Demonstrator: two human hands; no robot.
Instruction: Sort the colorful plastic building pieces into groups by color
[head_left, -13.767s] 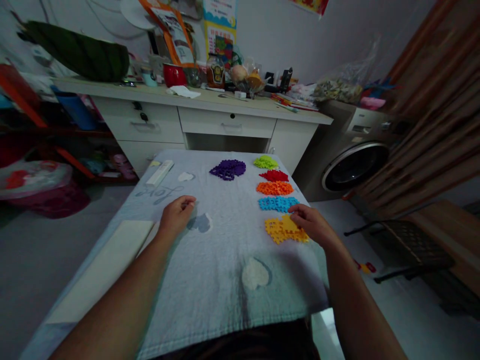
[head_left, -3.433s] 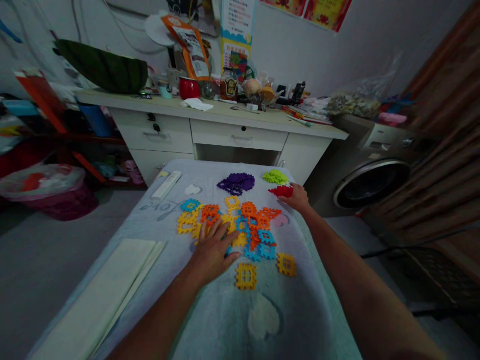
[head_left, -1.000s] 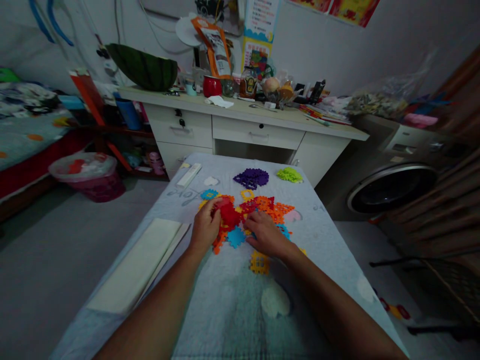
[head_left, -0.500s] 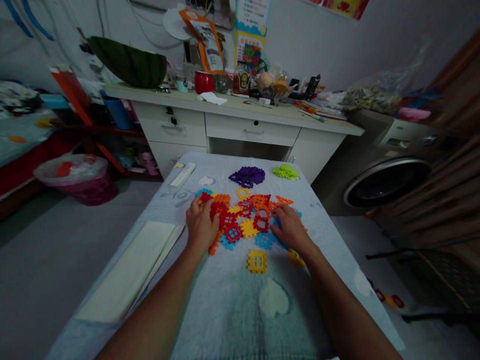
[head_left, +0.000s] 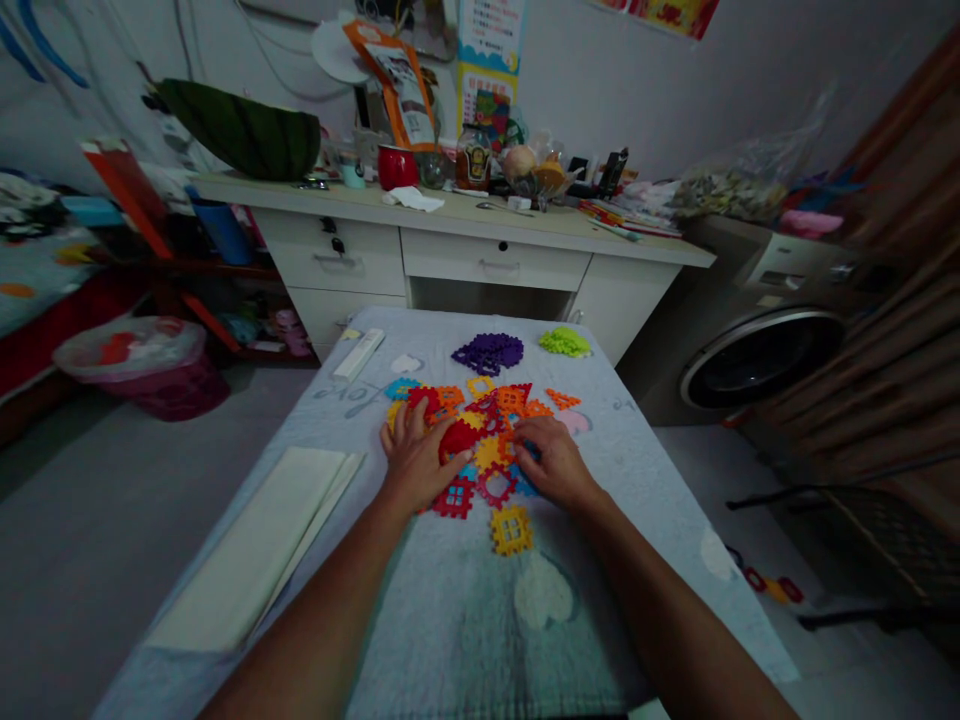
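A mixed pile of plastic interlocking building pieces lies on the cloth-covered table [head_left: 420, 620], in red, orange, yellow and blue. My left hand [head_left: 415, 455] rests on the pile's left side, fingers spread and thumb apart, touching red pieces [head_left: 457, 438]. At the right side, my right hand [head_left: 553, 458] has bent fingers against orange and blue pieces, with the thumb apart from them; its fingertips are partly hidden. A yellow window-shaped piece [head_left: 511, 530] lies nearest me, below the red window piece [head_left: 454, 497]. An orange triangular piece [head_left: 562, 399] sits apart at the upper right.
Purple pieces [head_left: 489, 352] and lime-green pieces [head_left: 565, 341] form separate heaps at the far end. A folded pale sheet [head_left: 255, 545] and a white strip-shaped object [head_left: 358, 355] lie along the left. Beyond stand a cluttered white desk [head_left: 450, 240] and a washing machine [head_left: 757, 330].
My right hand has moved left, pushing pieces inward toward the pile. The left hand has shifted slightly right and its fingers have spread. The view has turned a little.
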